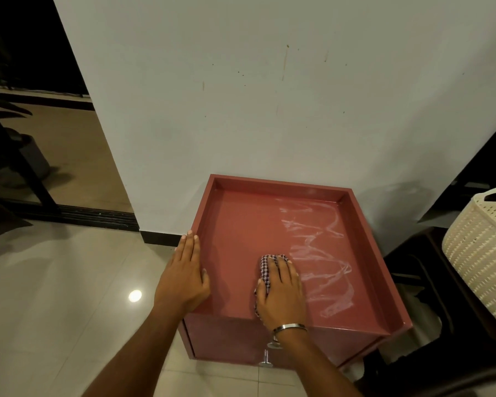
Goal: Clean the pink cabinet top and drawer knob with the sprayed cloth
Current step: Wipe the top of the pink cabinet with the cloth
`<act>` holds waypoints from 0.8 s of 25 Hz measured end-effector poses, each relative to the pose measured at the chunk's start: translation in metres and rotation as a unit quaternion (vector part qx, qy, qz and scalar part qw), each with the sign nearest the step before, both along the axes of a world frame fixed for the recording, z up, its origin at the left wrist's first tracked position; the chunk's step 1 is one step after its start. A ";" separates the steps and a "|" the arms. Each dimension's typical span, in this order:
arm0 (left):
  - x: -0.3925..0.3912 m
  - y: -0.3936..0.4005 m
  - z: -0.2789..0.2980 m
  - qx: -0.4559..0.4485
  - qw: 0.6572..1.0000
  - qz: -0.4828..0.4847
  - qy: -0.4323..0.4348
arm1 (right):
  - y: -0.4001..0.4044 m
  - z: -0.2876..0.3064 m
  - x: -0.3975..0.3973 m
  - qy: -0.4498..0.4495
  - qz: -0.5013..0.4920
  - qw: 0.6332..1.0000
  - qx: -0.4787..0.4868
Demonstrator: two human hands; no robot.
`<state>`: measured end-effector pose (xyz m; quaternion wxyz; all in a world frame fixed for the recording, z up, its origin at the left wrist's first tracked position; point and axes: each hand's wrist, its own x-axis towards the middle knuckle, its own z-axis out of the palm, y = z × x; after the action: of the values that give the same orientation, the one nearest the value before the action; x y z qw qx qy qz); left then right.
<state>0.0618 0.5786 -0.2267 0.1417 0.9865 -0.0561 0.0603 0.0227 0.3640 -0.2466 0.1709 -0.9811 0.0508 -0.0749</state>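
The pink cabinet [241, 224] stands against the white wall, its top a shallow tray with a raised rim. White wet streaks [321, 253] cover the right half of the top. My right hand [281, 293] presses a checkered cloth [267, 267] flat on the top near the front middle. My left hand [184, 276] lies flat, fingers together, on the cabinet's left rim. Two metal drawer knobs [266, 361] stick out of the cabinet front below my right wrist, the upper one partly hidden.
A cream woven basket [481, 253] sits on dark furniture at the right, close to the cabinet. Tiled floor [69, 310] spreads to the left. A dark doorway with a sliding track [98, 216] lies at the far left.
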 end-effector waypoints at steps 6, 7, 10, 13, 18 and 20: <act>-0.005 -0.009 0.005 0.039 0.999 0.023 0.003 | 0.002 0.004 0.000 0.013 -0.048 0.999 0.009; -0.006 -0.013 0.005 0.050 0.998 0.025 -0.003 | 0.010 0.005 0.001 0.008 -0.037 0.999 0.014; -0.010 -0.035 0.000 0.062 0.998 -0.020 -0.005 | 0.018 0.003 0.000 0.004 0.019 1.000 0.019; -0.016 -0.056 -0.010 -0.010 0.999 -0.043 0.012 | -0.008 0.000 0.000 0.002 -0.003 1.000 0.004; -0.021 -0.073 -0.023 -0.092 0.995 -0.047 0.005 | -0.059 0.000 0.000 0.016 -0.066 0.998 -0.007; -0.017 -0.081 -0.026 -0.111 0.993 -0.045 0.002 | -0.055 0.001 0.003 0.017 -0.080 0.997 -0.005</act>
<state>0.0451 0.4977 -0.2528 0.2530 0.9612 -0.0932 0.0577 0.0261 0.3087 -0.2455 0.1589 -0.9759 0.1312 -0.0715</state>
